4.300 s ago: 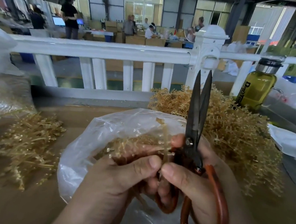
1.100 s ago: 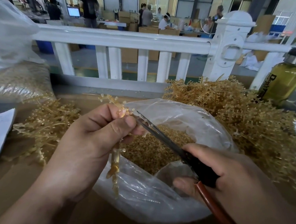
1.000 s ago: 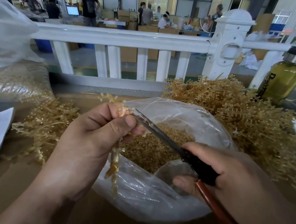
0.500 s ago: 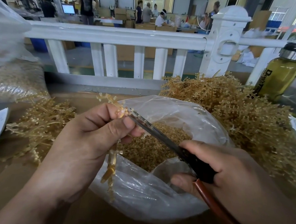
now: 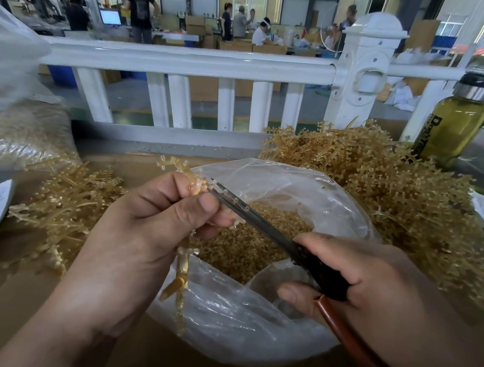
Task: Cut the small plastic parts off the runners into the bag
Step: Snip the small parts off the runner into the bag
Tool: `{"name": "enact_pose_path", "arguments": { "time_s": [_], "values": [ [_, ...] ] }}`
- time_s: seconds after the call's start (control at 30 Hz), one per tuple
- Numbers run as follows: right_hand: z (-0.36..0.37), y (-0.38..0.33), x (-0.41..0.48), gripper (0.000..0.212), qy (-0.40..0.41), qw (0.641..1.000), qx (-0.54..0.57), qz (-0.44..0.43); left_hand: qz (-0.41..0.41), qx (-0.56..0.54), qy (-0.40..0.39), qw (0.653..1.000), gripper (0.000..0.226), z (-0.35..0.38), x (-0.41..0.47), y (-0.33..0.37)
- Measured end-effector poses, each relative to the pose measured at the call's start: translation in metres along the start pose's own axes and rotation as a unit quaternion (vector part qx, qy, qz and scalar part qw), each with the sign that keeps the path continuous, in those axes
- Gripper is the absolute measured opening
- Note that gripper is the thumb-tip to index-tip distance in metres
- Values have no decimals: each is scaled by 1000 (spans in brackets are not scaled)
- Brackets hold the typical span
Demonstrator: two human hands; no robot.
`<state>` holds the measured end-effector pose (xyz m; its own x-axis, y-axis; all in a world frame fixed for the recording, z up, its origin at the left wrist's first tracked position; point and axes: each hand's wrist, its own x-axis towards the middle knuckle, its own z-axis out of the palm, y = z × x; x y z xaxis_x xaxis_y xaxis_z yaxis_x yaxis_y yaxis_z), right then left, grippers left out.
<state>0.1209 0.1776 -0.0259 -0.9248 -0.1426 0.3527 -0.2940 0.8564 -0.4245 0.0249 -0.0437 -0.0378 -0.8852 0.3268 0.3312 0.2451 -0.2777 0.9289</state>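
My L hand (image 5: 134, 233) pinches thin amber plastic runner (image 5: 183, 261); R hand (image 5: 372, 272) grips brown-handled steel scissors (image 5: 261, 222), blades touching it, over clear plastic bag (image 5: 239, 326).

The left hand (image 5: 134, 233) pinches a runner (image 5: 182, 261) over the open bag (image 5: 268, 328); the right hand (image 5: 371, 281) grips scissors (image 5: 261, 223) whose blades meet it.

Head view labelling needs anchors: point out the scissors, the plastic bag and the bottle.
scissors (image 5: 257, 218), head view, on the dark blade over the bag.
plastic bag (image 5: 225, 325), head view, on its clear near wall.
bottle (image 5: 453, 129), head view, on its yellow-green body.
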Motion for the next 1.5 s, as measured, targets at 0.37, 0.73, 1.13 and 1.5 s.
{"name": "enact_pose_path", "arguments": {
  "time_s": [0.37,0.73,1.13,1.5],
  "values": [
    [3,3,1,36,7,1000,-1,-5,-5,0,1,1000,31,-1,2,-2],
    [4,4,0,36,10,1000,6,-4,-3,-3,-2,1000,32,0,1,0],
    [4,5,2,30,11,1000,1,-12,-11,-6,-4,1000,33,-1,1,0],
    [4,4,2,33,8,1000,-1,-7,-15,10,2,1000,12,2,1,1]
  ]
}}
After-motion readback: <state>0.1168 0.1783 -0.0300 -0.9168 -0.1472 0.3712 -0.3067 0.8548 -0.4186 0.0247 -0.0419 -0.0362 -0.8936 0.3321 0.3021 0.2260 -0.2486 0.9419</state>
